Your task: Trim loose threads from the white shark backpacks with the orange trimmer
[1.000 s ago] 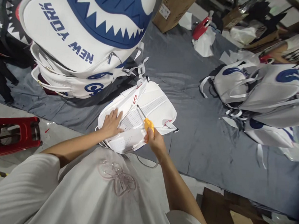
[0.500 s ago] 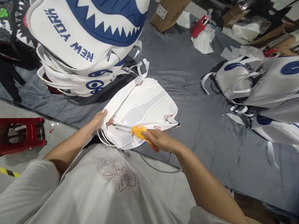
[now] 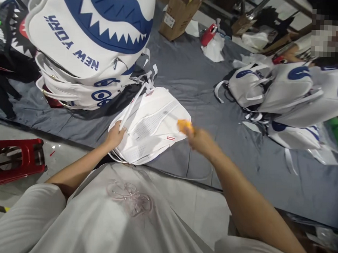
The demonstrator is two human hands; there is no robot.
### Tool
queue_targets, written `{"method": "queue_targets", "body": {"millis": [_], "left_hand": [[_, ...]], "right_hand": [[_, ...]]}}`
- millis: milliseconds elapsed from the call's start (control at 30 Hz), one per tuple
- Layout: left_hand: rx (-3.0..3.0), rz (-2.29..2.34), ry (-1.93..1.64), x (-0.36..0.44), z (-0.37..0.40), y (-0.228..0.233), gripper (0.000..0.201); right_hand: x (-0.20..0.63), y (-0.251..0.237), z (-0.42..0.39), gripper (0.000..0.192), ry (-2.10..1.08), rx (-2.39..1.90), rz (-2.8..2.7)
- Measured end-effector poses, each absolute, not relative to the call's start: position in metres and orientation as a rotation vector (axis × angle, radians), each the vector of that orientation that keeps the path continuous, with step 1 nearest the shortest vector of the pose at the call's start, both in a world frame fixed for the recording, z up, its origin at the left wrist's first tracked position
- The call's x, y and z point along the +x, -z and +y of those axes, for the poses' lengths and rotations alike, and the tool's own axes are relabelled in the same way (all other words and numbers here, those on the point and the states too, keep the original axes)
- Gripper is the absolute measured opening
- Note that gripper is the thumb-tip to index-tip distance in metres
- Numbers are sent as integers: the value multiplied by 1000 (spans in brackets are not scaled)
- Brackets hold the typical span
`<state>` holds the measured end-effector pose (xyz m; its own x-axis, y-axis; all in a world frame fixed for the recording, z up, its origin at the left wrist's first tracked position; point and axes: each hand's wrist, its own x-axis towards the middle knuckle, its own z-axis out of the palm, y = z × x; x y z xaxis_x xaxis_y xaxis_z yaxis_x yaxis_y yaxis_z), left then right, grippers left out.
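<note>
A white backpack lies back-side up on the grey cloth in front of me, its straps trailing toward the pile behind. My left hand grips its near-left edge. My right hand is blurred at the backpack's right edge and holds yellow-handled scissors; only the handle shows.
A stack of white and blue shark-print backpacks marked NEW YORK rises at the upper left. More such backpacks lie at the right beside another person. A red stool stands at left; a cardboard box sits at the back.
My right hand swung the scissors from the backpack's near-middle out to its right edge. My left hand went from resting flat on the backpack to gripping its left edge.
</note>
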<state>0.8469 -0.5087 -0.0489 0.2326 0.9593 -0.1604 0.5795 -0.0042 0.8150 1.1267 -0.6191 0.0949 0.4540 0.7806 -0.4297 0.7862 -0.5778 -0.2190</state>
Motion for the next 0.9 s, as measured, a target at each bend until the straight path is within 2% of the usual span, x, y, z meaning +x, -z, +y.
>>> {"method": "queue_targets", "body": {"millis": [67, 100, 133, 200, 267, 333, 400, 533, 567, 667, 700, 833, 900], "left_hand": [[2129, 1429, -642, 854, -535, 43, 61], [2312, 1342, -631, 858, -549, 41, 61], [2457, 1202, -578, 863, -563, 42, 60], [2622, 908, -395, 874, -586, 48, 61], [2674, 804, -218, 887, -599, 58, 71], [2671, 877, -121, 900, -602, 69, 77], [2632, 957, -115, 910, -598, 75, 70], [2298, 1029, -356, 914, -582, 72, 50], [2074, 1096, -416, 912, -576, 70, 46], [1269, 1284, -416, 908, -554, 66, 41], [1090, 1300, -378, 907, -548, 65, 40], [961, 1256, -312, 914, -544, 67, 33], [972, 1245, -362, 921, -555, 69, 33]], "right_hand": [[1125, -96, -634, 54, 1144, 2406, 1558], [1124, -96, -640, 53, 1206, 2337, 1568], [1124, -97, -646, 52, 1147, 2357, 1540], [1131, -100, -657, 53, 800, 2551, 1378], [1140, -103, -668, 53, 646, 2625, 1270], [1149, -106, -681, 50, 900, 2520, 1346], [1157, -108, -694, 50, 1077, 2476, 1366], [1166, -114, -715, 52, 609, 2806, 1216], [1167, -116, -718, 53, 694, 2800, 1281], [1165, -116, -715, 55, 1237, 2518, 1513], [1165, -113, -710, 54, 1213, 2505, 1495], [1166, -98, -680, 55, 499, 2784, 1259], [1166, -93, -673, 55, 624, 2696, 1366]]}}
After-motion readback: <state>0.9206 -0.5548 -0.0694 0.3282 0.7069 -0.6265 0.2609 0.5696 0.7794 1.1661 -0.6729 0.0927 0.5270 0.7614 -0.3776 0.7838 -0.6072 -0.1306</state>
